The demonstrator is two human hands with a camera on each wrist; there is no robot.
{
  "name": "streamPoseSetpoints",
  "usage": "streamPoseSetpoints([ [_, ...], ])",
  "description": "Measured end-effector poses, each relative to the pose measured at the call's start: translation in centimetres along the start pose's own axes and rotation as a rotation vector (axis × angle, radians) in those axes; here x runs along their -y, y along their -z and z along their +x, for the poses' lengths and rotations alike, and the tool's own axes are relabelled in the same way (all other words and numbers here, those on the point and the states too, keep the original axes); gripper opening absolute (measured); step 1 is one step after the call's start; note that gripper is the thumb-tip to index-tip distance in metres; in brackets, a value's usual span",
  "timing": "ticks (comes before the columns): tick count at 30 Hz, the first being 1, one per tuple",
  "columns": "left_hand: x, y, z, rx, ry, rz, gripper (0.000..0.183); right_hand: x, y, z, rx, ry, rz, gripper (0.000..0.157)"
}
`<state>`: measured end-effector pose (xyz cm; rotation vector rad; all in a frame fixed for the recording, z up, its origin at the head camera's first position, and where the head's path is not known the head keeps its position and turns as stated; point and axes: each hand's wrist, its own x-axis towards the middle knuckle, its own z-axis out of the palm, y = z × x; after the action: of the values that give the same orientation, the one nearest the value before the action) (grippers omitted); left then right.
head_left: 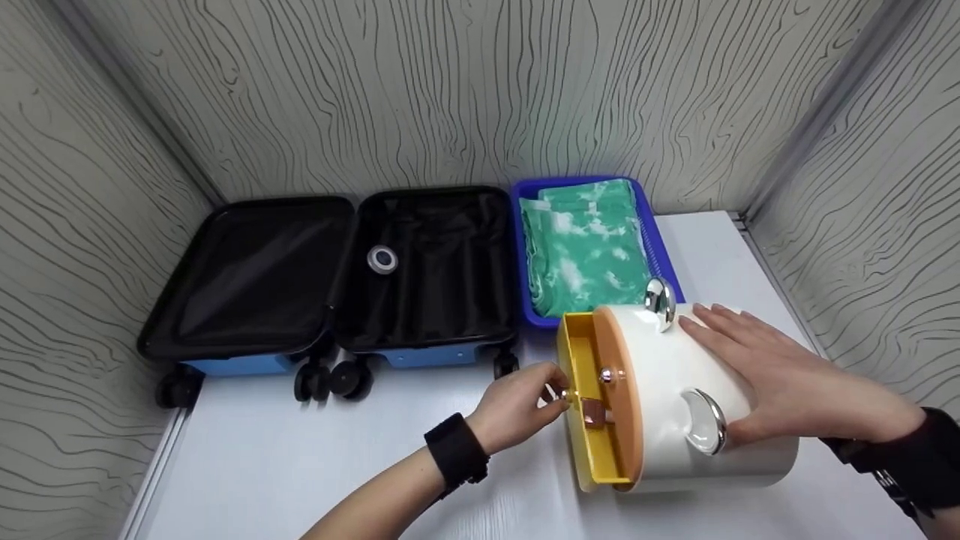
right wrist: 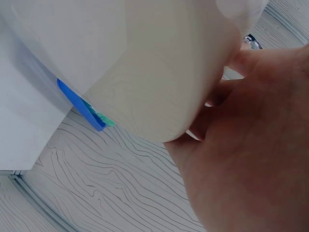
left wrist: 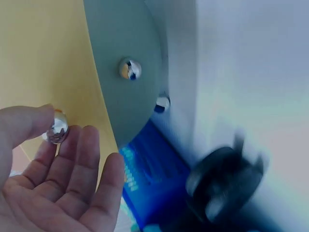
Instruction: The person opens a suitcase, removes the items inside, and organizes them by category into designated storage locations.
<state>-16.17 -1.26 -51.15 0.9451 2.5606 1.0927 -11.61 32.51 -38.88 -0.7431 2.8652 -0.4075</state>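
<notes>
A glossy white rounded storage box [head_left: 667, 367] with an orange front panel [head_left: 621, 442] and silver fittings stands at the right of the table in the head view. Its yellow drawer [head_left: 576, 450] is pulled out toward the left, and a small brown block-like item [head_left: 593, 412] lies inside. My left hand [head_left: 517, 405] pinches the drawer's silver knob [left wrist: 58, 129] between thumb and fingers; the other fingers extend beside it in the left wrist view. With fingers spread, my right hand [head_left: 795, 386] rests on top of the white body, behind a crescent-shaped silver-edged fitting [head_left: 705, 421].
An open black-lined suitcase [head_left: 255, 277] with blue shell and black wheels lies at the left, a round white-and-dark disc [head_left: 382, 259] in its right half. Behind the box, a blue basket [head_left: 663, 262] holds folded green-and-white cloth [head_left: 581, 247]. Wood-patterned walls [head_left: 450, 90] enclose the table.
</notes>
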Motion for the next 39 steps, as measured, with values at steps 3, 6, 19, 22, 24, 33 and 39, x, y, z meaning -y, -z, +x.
streamPoseSetpoints([
  [3, -0.4, -1.0, 0.6, -0.008, 0.000, -0.033, 0.014, 0.0, 0.0, 0.0, 0.002, -0.003, -0.002, 0.137],
  [6, -0.8, -1.9, 1.1, -0.031, -0.002, -0.068, 0.015, 0.0, -0.1, 0.0, -0.005, 0.004, -0.010, 0.136],
  [19, 0.1, -4.6, 1.4, -0.068, 0.022, -0.214, 0.031, 0.0, -0.1, -0.2, -0.014, 0.022, -0.029, 0.135],
  [22, 0.8, -5.2, 1.4, -0.075, 0.052, -0.143, 0.034, 0.1, 0.0, -0.1, -0.005, 0.012, -0.022, 0.136],
  [24, 1.2, -5.6, 1.5, -0.064, 0.079, -0.108, 0.031, 0.1, 0.0, 0.0, 0.005, 0.002, -0.013, 0.137],
  [33, 2.2, -7.2, 2.2, -0.024, 0.105, -0.096, 0.016, 0.1, -0.2, -0.1, 0.001, 0.002, -0.013, 0.138],
  [39, 2.5, -7.4, 2.2, -0.047, 0.040, -0.059, 0.014, 0.0, -0.2, -0.1, -0.004, 0.009, -0.014, 0.138],
])
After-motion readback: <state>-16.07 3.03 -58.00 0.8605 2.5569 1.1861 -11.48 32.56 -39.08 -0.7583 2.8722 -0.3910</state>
